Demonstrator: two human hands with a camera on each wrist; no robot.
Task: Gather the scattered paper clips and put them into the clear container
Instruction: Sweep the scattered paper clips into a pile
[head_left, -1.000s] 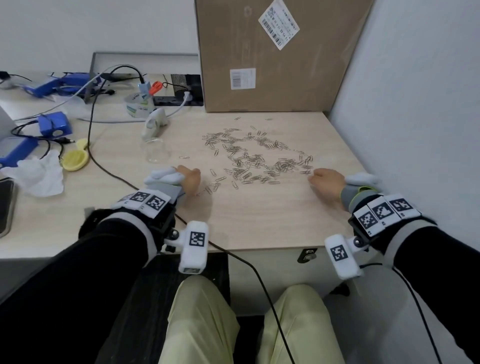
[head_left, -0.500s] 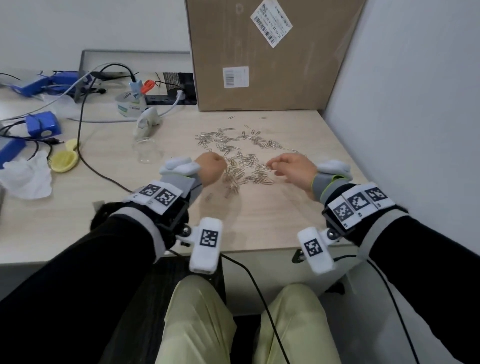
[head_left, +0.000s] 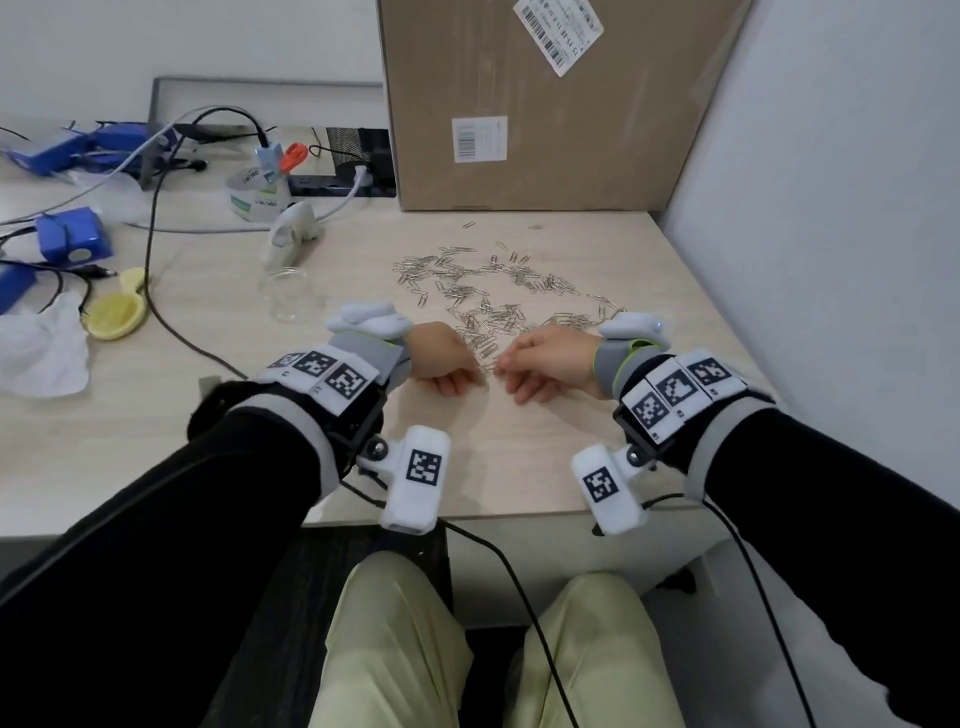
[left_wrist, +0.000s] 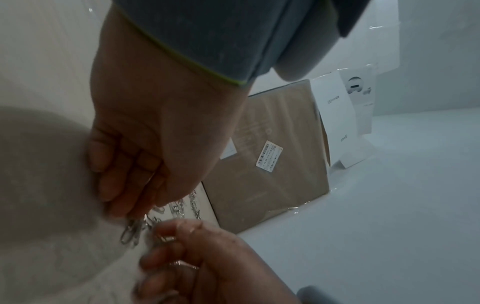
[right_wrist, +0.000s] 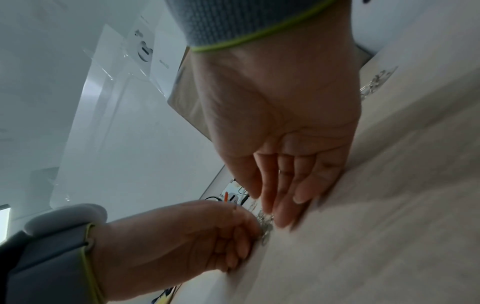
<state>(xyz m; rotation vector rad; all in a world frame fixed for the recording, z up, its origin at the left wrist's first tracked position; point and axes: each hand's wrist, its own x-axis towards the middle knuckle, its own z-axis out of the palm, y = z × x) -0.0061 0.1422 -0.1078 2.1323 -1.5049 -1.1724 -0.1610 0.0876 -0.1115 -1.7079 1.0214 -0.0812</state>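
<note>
Presently raking, both sides at once. Left hand (head_left: 441, 358) on its outer edge on the desk (head_left: 519, 457), fingers curled into a loose cup, nothing gripped; the curl presumably acts as a wall for clips to pile against. Right hand (head_left: 545, 364) opposite, fingers nearly straight and together, tips down on the wood, nothing clasped — a flat blade suited to sweeping. Small bunch of paper clips (left_wrist: 135, 228) caught in the narrow gap between the two sets of fingertips; whether any are pinched, cannot tell through the blur. Bulk of the paper clips (head_left: 493, 296) strewn just beyond the knuckles, reaching back toward the cardboard box (head_left: 545, 104), a couple of strays close to its base. Clear container (head_left: 292, 293) upright and apparently empty, off to the left past the left wrist — near, but outside the sweep. Judgement: gathering barely begun; heap first, then lift by handfuls. Risk: thin clips slipping under the fingers.
</note>
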